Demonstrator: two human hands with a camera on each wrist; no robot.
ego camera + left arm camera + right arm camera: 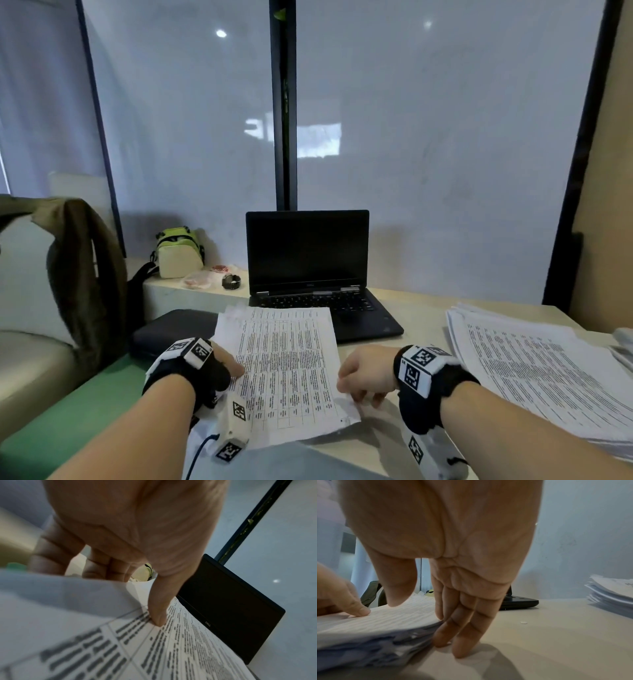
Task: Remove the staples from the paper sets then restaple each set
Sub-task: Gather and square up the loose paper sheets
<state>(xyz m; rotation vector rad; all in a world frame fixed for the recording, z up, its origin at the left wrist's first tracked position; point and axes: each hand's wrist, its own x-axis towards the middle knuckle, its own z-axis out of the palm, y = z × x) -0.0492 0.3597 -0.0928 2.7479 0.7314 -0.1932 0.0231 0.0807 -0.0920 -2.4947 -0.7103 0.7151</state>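
Head view: a paper set (284, 370) of thin white sheets printed with a dense table lies flat on the smooth cream desk (424, 329), angled a bit, right in front of an open black Dell laptop (308, 270) with a dark screen. The left hand (222, 363) sits on the set's left edge, and the right hand (366, 373) on its right edge, fingers curled down over the border – so the sheets lie between the two hands. Off to the right there's a tall, slightly fanned paper stack (534, 373), cut off by the frame. A lime and cream pouch (178, 253) and a wristwatch (231, 281) sit on the ledge at the back, and a dark flat case (164, 329) lies left of the sheets.

Left wrist view: the left hand's thumb (158, 609) presses straight down on the printed top sheet while its fingers (102, 566) tuck behind a lifted, curling page, so it's pinching that paper. The print is too blurred to read.

Right wrist view: the right hand's fingers (464, 626) hang fairly straight, tips against the soft layered edge of the set and the desk – relaxed, gripping nothing. No staple can be made out in any view
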